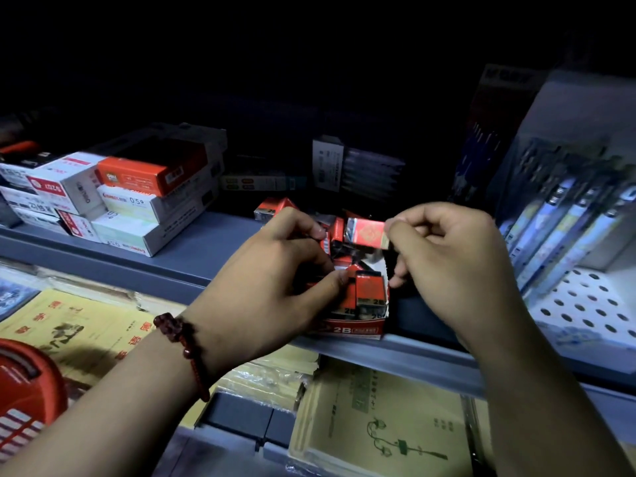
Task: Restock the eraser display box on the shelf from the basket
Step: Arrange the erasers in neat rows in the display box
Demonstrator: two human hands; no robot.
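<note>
On the front lip of the grey metal shelf (213, 235) sits the eraser display box (354, 330), a low red cardboard tray with "2B" printed in white on its front wall. It holds small rectangular erasers (370, 287) in red and black sleeves, some upright and some tipped at angles.

The left hand (272, 287), with a dark red beaded bracelet (186, 342) on its wrist, reaches into the box. Its fingers are curled over the erasers and its thumb tip presses against one upright block.

The right hand (454, 263) hovers just above the box. Thumb and forefinger pinch the end of a wrapped eraser (366, 232), a red block whose glossy film catches the light. The other fingers are folded loosely.

At the lower left corner, the rounded edge of the red plastic basket (24, 383) shows, slotted with pale stripes.

Stacked white and orange cartons (137, 201) stand on the shelf to the left. To the right, slim pen packs (564, 228) lean in rows above a white perforated panel (585, 304). Yellowish paper exercise books (371, 425) lie flat on the shelf below.
</note>
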